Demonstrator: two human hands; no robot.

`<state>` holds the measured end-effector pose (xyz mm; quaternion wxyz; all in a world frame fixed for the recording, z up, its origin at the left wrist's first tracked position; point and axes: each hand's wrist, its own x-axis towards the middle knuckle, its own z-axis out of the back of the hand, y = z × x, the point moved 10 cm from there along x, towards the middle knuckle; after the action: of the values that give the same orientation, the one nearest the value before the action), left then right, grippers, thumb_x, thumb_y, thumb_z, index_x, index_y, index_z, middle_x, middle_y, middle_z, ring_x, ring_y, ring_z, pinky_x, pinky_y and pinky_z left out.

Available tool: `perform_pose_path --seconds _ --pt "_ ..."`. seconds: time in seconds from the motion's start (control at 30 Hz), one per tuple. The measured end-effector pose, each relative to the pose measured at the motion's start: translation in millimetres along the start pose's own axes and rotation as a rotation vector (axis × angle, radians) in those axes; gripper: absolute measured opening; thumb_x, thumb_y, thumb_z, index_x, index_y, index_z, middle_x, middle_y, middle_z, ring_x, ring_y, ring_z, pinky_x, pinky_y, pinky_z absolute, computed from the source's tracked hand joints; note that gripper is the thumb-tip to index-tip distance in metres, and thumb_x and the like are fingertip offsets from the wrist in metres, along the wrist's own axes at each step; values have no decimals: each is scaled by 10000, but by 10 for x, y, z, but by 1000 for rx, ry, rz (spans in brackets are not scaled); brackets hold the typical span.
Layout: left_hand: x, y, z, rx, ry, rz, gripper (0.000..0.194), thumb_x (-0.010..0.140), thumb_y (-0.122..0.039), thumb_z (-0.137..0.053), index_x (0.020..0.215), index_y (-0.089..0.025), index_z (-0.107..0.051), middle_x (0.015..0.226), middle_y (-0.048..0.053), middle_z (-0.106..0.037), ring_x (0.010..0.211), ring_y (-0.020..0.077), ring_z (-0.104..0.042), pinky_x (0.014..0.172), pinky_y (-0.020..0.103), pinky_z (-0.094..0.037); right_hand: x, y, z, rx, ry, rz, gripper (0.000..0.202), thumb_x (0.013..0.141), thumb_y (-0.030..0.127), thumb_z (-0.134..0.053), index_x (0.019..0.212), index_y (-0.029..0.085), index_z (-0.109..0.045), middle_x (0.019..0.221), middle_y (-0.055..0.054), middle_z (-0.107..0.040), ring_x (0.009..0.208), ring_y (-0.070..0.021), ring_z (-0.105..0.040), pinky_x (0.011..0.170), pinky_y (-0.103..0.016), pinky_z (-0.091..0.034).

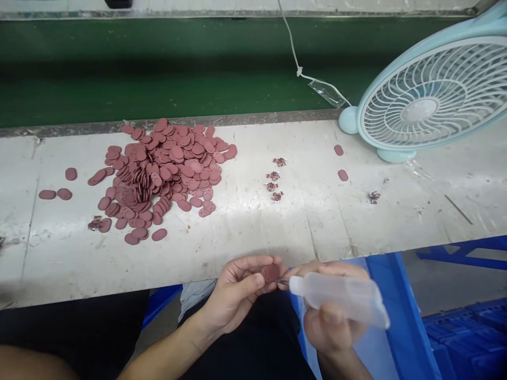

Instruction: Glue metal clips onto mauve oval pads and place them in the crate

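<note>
Looking down through the head view, we hold one reddish-brown oval piece pinched between the thumb and fingertips of our left hand, its flat face turned up, just below the near edge of the desk. Our right hand has its grip wrapped around a translucent squeeze bottle, whose thin metal tip points left and sits at, or just touching, the edge of the piece; contact is too fine to tell. We judge the step in hand to be dosing a drop from the bottle onto this one piece. The next move, as we read it, calls for a steady tip, a light squeeze, and the piece kept level so that nothing runs off. On the desk, well apart from our hands, lies a big pile of like ovals, with a few strays to its left and two more near the pale blue fan. Between pile and fan sit four small clusters of dark bits, with another further right. A blue crate shows under our right hand.
</note>
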<state>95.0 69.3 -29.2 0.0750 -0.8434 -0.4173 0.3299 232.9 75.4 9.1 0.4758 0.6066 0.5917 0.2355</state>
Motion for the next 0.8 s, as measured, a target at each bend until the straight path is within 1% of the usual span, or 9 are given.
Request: perform_pose_path --seconds 0.07,0.2,0.33,0.4,0.5,0.6,0.63,0.7,0.8 --pt "-7 -32 -7 2 14 -14 228 850 -174 -739 1070 -221 -777 1208 62 -755 1112 222 -709 851 213 -576 206 201 54 114 -47 77 275 805 456 -723 1019 301 -646 690 -8 -708 612 -237 -713 492 -354 -608" --pt "-30 -89 0 -10 18 -29 218 847 -165 -740 1057 -208 -780 1200 69 -756 1123 233 -705 850 210 -571 819 -89 96 821 183 -334 307 947 400 -575 1140 162 -597 782 -50 -715 725 -173 -739 496 -210 -611" --pt "-41 -144 69 -41 -27 -49 205 847 -163 -739 1045 -183 -784 1175 84 -763 1104 237 -710 849 220 -569 1204 -118 271 952 356 -371 283 935 231 -620 1184 124 -537 772 -2 -710 707 -66 -722 505 -58 -554" --pt "-46 -173 116 -49 -55 -60 204 837 -163 -747 1037 -173 -785 1172 92 -763 1105 243 -709 846 223 -567 1182 -71 253 898 400 -314 385 889 303 -696 1204 142 -543 723 31 -687 651 -64 -699 452 -57 -531" --pt "-54 -213 174 -65 -79 -77 215 830 -167 -755 1043 -168 -785 1186 102 -756 1107 247 -705 846 225 -563 1089 21 245 165 283 -4 437 923 525 -590 1222 207 -576 714 26 -651 601 -91 -657 405 -125 -523" --pt "-58 -231 206 -75 -85 -87 216 838 -180 -750 1050 -164 -784 1203 110 -748 1108 245 -702 855 231 -560 1122 117 18 -520 152 269 363 919 476 -614 1190 235 -625 938 -53 -701 874 -190 -701 714 -321 -638" --pt "-58 -231 213 -75 -86 -87 216 839 -184 -749 1051 -161 -784 1197 114 -749 1112 244 -700 858 231 -558 1204 105 -107 -608 157 316 394 882 435 -678 1213 227 -627 1094 -90 -697 1058 -240 -671 892 -413 -607" --pt "-61 -230 224 -74 -89 -84 221 839 -189 -750 1055 -156 -783 1181 119 -754 1119 242 -695 863 231 -556 1425 61 -417 -917 227 443 573 865 429 -692 1365 189 -548 1425 -155 -546 1393 -320 -441 1145 -538 -406" --pt "-82 -258 257 -70 -99 -87 224 831 -192 -760 1049 -150 -783 1178 126 -753 1120 247 -694 860 238 -558 1713 -141 -791 -1523 372 622 748 930 494 -558 1532 109 -337 1627 -200 -270 1536 -362 -147 1220 -604 -214"
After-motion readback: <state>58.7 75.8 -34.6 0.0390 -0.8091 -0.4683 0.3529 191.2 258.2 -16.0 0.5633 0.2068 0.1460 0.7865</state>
